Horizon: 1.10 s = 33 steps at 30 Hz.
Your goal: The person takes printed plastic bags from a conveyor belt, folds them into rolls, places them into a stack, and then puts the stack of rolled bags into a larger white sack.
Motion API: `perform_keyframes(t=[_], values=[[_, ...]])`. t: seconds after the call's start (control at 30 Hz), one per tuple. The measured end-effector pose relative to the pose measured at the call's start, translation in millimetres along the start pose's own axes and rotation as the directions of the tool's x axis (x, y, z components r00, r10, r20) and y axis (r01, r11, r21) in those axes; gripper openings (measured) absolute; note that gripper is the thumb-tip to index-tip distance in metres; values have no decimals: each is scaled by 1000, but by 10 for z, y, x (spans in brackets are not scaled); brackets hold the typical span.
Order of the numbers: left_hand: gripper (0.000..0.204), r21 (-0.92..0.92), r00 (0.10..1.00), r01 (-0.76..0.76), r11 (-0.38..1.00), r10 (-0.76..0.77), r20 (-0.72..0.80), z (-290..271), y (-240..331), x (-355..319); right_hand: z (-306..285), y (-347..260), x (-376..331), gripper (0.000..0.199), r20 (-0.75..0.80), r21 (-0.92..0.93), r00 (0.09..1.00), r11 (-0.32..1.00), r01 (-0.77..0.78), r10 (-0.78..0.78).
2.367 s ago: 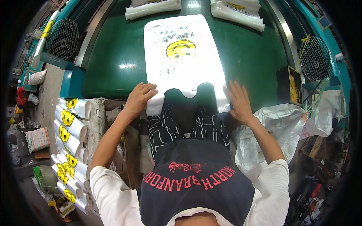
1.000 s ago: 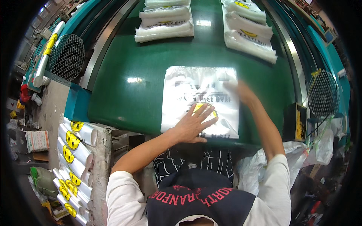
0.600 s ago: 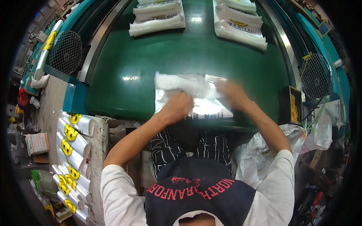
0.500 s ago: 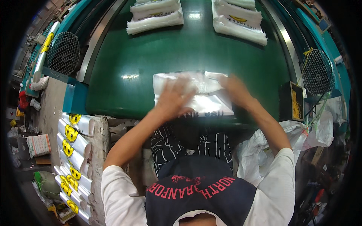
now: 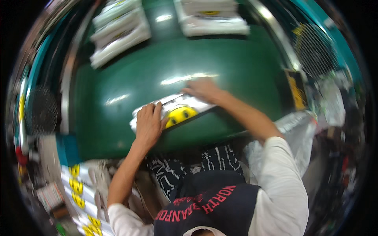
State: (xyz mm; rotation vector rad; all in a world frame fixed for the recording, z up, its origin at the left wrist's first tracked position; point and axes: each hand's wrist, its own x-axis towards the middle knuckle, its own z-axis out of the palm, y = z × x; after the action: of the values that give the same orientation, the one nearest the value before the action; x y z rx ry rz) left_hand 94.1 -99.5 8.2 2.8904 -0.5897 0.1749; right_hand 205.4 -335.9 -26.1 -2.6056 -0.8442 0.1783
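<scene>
A folded stack of white plastic bags with a round yellow print lies on the green conveyor belt near its front edge. My left hand presses flat on the left part of the folded stack. My right hand rests flat on its far right end. The stack is now a narrow strip, tilted slightly in view. Neither hand holds anything off the belt.
Two more folded bag bundles lie further up the belt, one at the upper left, one at the upper right. Wire fan guards stand on the left and right. A pile of printed bags sits at my lower left. Loose clear plastic hangs at right.
The flat bag stack was folded over into a narrow strip, and both hands now press on it. The view has tilted and the bundles further up have shifted.
</scene>
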Motion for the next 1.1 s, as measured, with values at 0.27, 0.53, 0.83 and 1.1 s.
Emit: perform_keyframes(t=[0.27, 0.53, 0.83, 1.1], values=[[60, -99, 971, 198, 975, -181, 156, 160, -148, 433, -1227, 801, -1032, 14, -468, -271, 865, 901, -338, 184], [55, -569, 842, 523, 635, -279, 462, 146, 346, 363, -1542, 1871, -2600, 16, -533, -292, 622, 565, -772, 574], [43, -772, 774, 632, -69, 0, 633, -217, 1108, -75, -1426, 1994, -2517, 15, -636, -163, 549, 600, -783, 543], [48, -908, 952, 290, -303, -8, 306, -388, 1234, -142, -1823, 1591, -2679, 13, -748, -270, 606, 711, -649, 269]])
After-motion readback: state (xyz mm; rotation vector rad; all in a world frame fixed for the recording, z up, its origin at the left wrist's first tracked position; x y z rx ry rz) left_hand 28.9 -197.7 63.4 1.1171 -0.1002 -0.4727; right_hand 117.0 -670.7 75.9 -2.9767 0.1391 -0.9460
